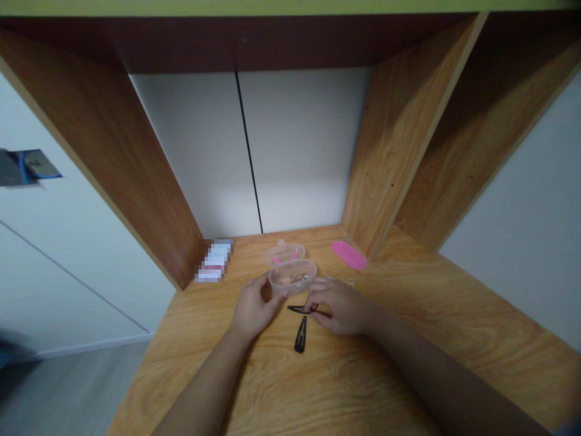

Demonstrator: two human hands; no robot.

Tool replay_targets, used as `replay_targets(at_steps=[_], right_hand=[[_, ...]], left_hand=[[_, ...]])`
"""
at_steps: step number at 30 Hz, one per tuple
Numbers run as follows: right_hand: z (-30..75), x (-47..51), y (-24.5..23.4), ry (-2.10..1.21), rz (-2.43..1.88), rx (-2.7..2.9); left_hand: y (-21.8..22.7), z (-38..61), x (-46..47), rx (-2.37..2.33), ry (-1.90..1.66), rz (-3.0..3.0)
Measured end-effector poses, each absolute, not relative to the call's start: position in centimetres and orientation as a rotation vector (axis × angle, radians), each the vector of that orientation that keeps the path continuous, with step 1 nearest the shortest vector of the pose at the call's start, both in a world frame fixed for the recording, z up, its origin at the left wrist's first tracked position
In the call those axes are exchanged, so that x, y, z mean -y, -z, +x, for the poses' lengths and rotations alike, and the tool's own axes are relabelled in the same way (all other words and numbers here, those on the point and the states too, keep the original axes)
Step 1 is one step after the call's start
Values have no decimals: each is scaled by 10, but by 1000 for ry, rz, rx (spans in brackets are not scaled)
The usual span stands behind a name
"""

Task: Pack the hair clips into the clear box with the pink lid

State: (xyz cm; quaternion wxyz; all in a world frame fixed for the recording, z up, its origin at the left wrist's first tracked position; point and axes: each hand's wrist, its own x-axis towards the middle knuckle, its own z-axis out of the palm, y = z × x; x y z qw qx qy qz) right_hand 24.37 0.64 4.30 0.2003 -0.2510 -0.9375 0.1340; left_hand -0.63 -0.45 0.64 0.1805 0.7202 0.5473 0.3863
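Observation:
My left hand (254, 307) is wrapped round the left side of a small oval clear plastic box (278, 288), thumb at its front. The box's hinged lid (269, 257) is swung back, with something pink showing in it. A few small metal-looking pieces (298, 278) lie inside the box. Just in front of the box, my right hand (338, 306) has thumb and fingers closed on the right end of a black snap hair clip (296, 309). Another black snap hair clip (300, 335) lies on the wooden desk, pointing toward me.
A pink oval piece (348, 255) lies at the back right of the desk (281, 393). Small pale rings (351, 283) are partly visible behind my right hand. A blurred-out white packet (214, 260) lies at the back left. Wooden side panels (381, 133) and an overhead shelf (245, 45) enclose the space.

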Motion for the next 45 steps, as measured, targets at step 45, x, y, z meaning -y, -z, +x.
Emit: replay_targets(at_steps=[45], right_hand=[[238, 1, -44, -512, -765, 2744]], left_hand=[[-3, -7, 4, -1589, -1063, 2028]])
